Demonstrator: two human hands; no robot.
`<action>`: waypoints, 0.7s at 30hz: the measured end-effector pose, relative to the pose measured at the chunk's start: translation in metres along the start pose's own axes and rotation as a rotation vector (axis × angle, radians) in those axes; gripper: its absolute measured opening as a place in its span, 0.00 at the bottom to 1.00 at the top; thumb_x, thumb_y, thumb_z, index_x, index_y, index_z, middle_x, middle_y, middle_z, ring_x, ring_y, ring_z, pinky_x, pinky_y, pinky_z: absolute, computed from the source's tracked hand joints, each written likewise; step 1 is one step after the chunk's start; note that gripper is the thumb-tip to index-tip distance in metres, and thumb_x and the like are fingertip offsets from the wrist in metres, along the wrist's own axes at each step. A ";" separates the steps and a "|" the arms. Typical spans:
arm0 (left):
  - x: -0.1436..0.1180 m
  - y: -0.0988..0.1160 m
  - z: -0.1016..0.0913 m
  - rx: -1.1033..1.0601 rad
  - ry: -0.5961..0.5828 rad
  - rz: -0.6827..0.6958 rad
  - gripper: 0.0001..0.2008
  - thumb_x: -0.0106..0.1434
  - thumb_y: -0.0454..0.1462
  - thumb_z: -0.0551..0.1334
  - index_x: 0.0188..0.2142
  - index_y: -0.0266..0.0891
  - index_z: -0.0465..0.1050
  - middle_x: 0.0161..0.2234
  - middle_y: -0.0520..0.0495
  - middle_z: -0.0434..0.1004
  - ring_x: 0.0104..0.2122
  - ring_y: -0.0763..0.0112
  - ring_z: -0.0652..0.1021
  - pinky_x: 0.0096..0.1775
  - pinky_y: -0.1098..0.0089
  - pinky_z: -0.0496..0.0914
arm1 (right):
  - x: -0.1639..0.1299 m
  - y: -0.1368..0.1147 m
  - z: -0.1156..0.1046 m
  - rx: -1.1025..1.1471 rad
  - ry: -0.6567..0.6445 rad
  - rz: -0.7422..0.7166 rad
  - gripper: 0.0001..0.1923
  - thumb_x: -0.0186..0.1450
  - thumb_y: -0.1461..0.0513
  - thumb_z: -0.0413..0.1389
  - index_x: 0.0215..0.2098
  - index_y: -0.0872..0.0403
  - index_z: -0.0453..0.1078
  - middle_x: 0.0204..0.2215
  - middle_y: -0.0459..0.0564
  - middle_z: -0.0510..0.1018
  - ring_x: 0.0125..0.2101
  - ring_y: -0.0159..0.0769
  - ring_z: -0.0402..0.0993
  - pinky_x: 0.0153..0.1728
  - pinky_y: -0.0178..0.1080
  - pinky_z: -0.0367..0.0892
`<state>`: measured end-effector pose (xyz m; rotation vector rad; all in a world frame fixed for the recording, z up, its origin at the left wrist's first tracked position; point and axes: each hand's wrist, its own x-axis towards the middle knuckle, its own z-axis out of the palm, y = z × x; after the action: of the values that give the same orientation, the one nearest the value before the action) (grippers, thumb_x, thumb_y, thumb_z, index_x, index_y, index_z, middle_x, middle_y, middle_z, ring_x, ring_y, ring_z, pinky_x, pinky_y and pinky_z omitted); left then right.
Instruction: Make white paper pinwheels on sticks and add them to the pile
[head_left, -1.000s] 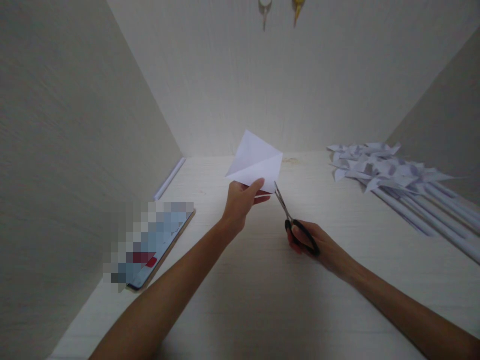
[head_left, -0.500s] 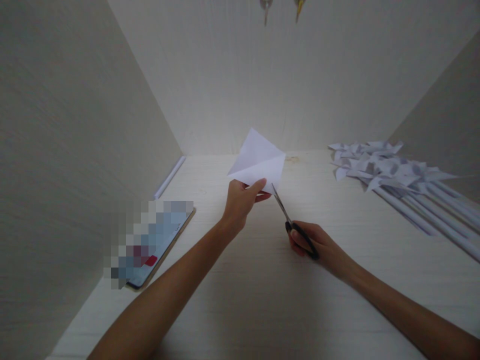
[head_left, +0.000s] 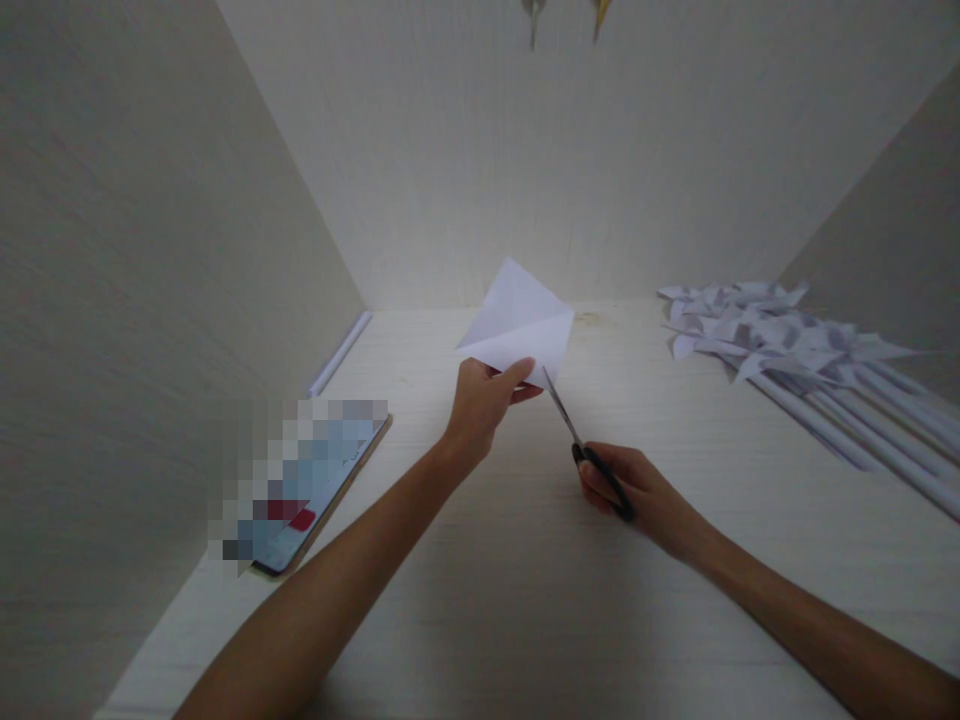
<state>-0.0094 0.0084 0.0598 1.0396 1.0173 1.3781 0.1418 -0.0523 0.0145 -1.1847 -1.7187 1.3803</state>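
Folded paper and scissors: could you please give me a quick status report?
Left hand pinching folded white paper above the table. Right hand gripping black-handled scissors, blades at the paper's lower edge. Nothing between them.

The folded sheet (head_left: 517,325) is thin matt white paper with crisp creases. The scissors (head_left: 589,450) have bare metal blades and glossy black plastic handles. The worktop (head_left: 525,600) and side walls (head_left: 150,250) show pale, matt wood-grain laminate. The pinwheels (head_left: 787,350) are white paper on rolled paper sticks. The tablet (head_left: 315,500) has a glossy screen.
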 end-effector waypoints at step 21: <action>0.000 0.001 -0.001 -0.021 -0.002 -0.024 0.08 0.46 0.30 0.62 0.29 0.32 0.70 0.26 0.50 0.73 0.24 0.77 0.74 0.28 0.73 0.73 | -0.001 0.004 0.001 0.030 0.004 0.017 0.22 0.57 0.45 0.48 0.19 0.53 0.51 0.15 0.39 0.53 0.17 0.25 0.48 0.17 0.32 0.45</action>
<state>-0.0104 0.0083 0.0605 1.0097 1.0083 1.3652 0.1418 -0.0532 0.0105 -1.1876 -1.6830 1.4084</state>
